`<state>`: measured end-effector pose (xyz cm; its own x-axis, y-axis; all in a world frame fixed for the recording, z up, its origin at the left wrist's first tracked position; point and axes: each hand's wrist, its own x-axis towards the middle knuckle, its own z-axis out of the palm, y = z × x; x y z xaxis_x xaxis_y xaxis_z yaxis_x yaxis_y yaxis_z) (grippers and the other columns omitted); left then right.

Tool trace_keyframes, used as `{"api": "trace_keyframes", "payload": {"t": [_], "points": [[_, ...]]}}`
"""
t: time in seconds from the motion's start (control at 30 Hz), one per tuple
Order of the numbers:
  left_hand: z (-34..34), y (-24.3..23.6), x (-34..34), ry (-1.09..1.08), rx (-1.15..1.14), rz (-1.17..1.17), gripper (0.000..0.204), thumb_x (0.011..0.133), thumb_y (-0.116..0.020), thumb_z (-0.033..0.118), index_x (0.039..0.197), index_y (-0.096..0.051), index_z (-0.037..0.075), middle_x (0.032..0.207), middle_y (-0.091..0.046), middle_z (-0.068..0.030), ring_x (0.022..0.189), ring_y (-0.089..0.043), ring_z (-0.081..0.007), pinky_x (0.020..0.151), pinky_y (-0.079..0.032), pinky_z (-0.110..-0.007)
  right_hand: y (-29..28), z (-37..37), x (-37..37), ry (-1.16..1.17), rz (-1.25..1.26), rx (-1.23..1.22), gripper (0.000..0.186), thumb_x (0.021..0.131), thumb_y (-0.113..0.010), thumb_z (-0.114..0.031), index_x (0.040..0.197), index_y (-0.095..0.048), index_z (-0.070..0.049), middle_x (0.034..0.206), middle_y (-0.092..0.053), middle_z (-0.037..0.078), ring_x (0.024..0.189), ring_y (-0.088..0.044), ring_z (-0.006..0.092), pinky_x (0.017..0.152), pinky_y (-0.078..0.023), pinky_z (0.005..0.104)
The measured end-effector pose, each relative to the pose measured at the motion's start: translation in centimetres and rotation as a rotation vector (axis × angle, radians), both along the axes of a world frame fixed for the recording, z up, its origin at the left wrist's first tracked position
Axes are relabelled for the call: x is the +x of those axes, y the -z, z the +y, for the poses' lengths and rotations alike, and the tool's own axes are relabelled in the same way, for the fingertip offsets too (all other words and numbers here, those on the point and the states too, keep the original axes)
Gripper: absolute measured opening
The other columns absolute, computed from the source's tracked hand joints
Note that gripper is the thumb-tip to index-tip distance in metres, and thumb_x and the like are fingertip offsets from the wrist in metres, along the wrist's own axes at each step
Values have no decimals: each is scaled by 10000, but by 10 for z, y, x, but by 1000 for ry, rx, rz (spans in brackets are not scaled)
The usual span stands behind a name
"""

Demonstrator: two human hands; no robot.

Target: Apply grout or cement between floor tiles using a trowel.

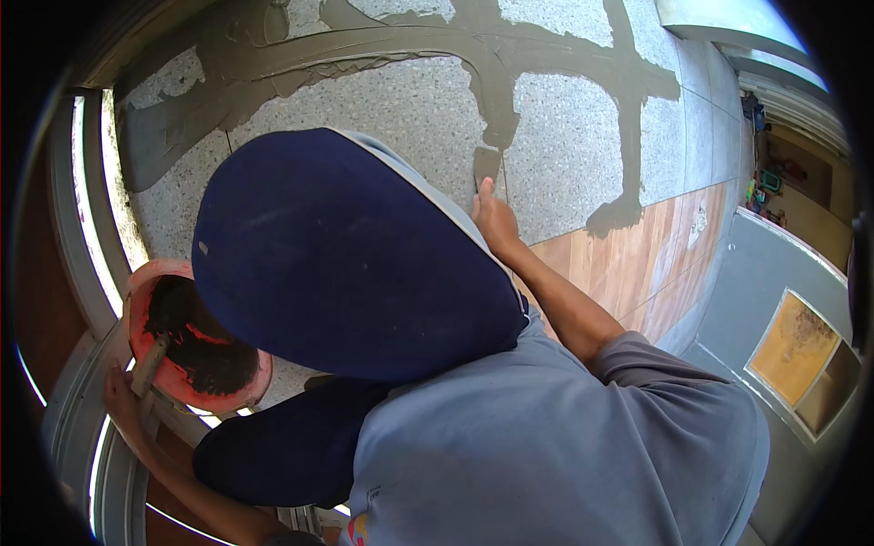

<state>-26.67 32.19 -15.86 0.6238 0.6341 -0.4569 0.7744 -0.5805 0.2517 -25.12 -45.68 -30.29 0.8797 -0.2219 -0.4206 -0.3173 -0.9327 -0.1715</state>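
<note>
My right hand (494,218) grips a flat putty knife (487,164) on the speckled tile floor (564,127), its blade just below a smeared band of grey mortar (496,91). Low at the left, my left hand (121,405) curls at the metal door frame (91,428), beside a wooden tool handle (148,364) that sticks out of a red bucket (259,373) with dark wet mix inside. I cannot make out what those fingers hold. My raised knee in dark blue trousers hides much of the floor between my hands.
Wood-look tiles (619,273) border the speckled floor on the right. Beyond stand a grey wall (746,273) with a framed panel (792,346) and an opening (792,173) showing assorted small items. Slatted frames (100,209) run along the left edge; a pale ledge (710,18) is at the upper right.
</note>
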Motion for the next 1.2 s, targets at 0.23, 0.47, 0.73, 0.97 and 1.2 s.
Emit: {"api": "trace_keyframes", "payload": {"t": [0.23, 0.47, 0.73, 0.97, 1.2], "points": [[-9, 1, 14, 31, -101, -106, 584, 946, -576, 548, 1210, -675, 36, 923, -666, -70, 819, -605, -136, 721, -487, -286, -30, -52, 77, 91, -288, 32, 304, 954, -482, -228, 1143, -521, 7, 773, -629, 337, 745, -624, 527, 678, -492, 607], [18, 14, -5, -85, -109, -129, 595, 951, -572, 548, 1291, -632, 62, 933, -630, -50, 830, -590, -136, 695, -490, -294, -17, -18, 33, -59, 49, -23, 360, 936, -496, -248, 1182, -560, 7, 820, -638, 344, 772, -636, 509, 716, -501, 587], [30, 10, -10, -64, -111, -63, 568, 957, -570, 530, 1261, -645, 56, 896, -608, -41, 766, -569, -133, 656, -481, -287, -64, -110, 236, 18, -124, 124, 307, 898, -513, -237, 934, -681, 17, 745, -641, 291, 623, -657, 384, 661, -525, 474], [14, 7, -8, -69, -114, -127, 541, 949, -575, 546, 992, -659, 13, 817, -591, -33, 685, -548, -128, 577, -442, -281, -33, -120, 234, -349, -136, 33, 285, 880, -500, -215, 959, -685, -12, 803, -659, 269, 762, -650, 447, 735, -522, 511], [4, -9, -9, -23, -49, -24, 478, 967, -565, 454, 972, -685, -9, 775, -605, -32, 669, -562, -133, 592, -471, -298, -7, -102, 12, -291, -62, -38, 528, 901, -586, -206, 1411, -467, -140, 707, -633, 262, 640, -630, 441, 588, -480, 560]]}}
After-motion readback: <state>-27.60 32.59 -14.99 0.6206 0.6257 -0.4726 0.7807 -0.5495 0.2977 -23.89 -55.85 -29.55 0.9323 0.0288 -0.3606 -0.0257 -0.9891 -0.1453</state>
